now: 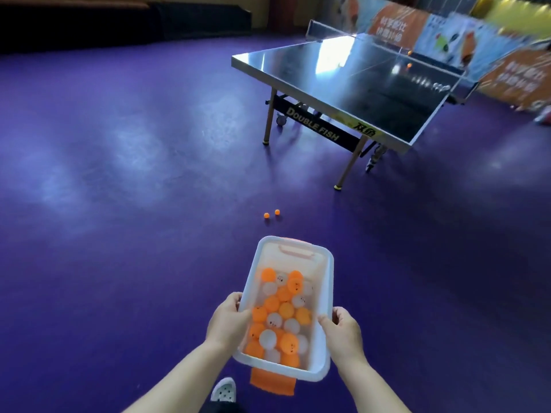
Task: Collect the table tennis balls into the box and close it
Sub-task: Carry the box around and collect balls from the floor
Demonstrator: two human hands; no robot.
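Observation:
I carry a clear plastic box with white rim above the floor; it has no lid on and holds several orange and white balls. My left hand grips its left rim, thumb inside. My right hand grips the right rim. An orange latch flap hangs from the near end, another sits at the far end. Two orange balls lie on the purple floor ahead. Two more orange balls show on the table far side.
A dark table tennis table with net stands ahead right, its legs near the floor balls. Orange banners line the far right. A white shoe is below the box. Purple floor spreads left.

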